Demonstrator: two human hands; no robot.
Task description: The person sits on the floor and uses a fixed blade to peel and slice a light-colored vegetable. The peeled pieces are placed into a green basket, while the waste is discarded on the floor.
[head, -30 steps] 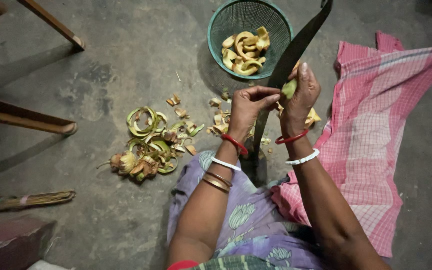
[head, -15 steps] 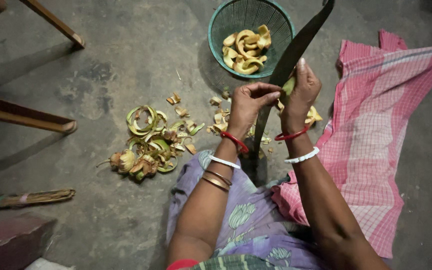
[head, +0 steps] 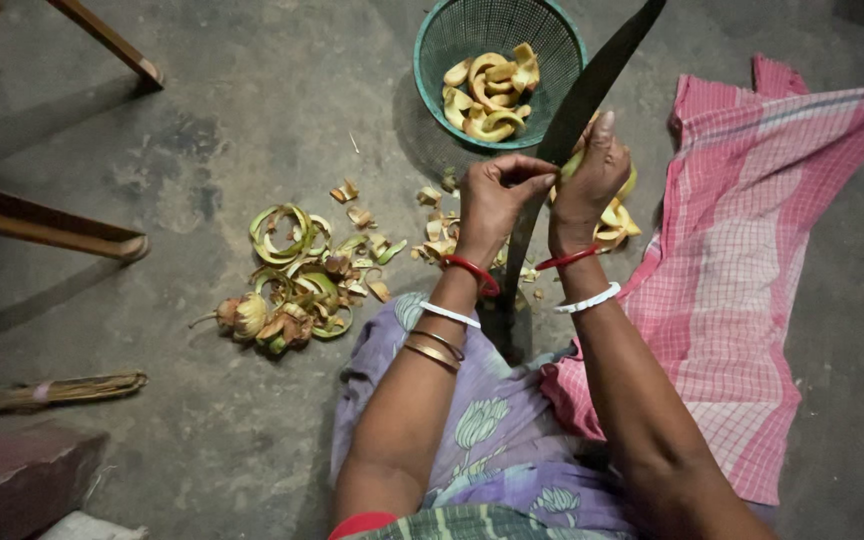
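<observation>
A long curved dark blade (head: 592, 85) stands upright from the floor between my arms. My right hand (head: 587, 185) grips a small yellow-green vegetable piece (head: 628, 183) and presses it against the blade's edge. My left hand (head: 497, 200) pinches the same piece from the other side of the blade, fingers closed on it. Both wrists wear red and white bangles. Beyond the hands, a teal mesh basket (head: 452, 40) holds several cut yellow slices (head: 490, 95).
A heap of green and brown peelings (head: 297, 280) lies on the concrete floor to the left. More scraps (head: 440, 235) lie under my hands. A pink checked cloth (head: 752, 250) spreads on the right. Wooden furniture legs (head: 52, 225) and a broom (head: 47, 393) are at far left.
Both hands have shifted slightly up and along the blade with the vegetable piece. More yellow cut pieces show below my right hand.
</observation>
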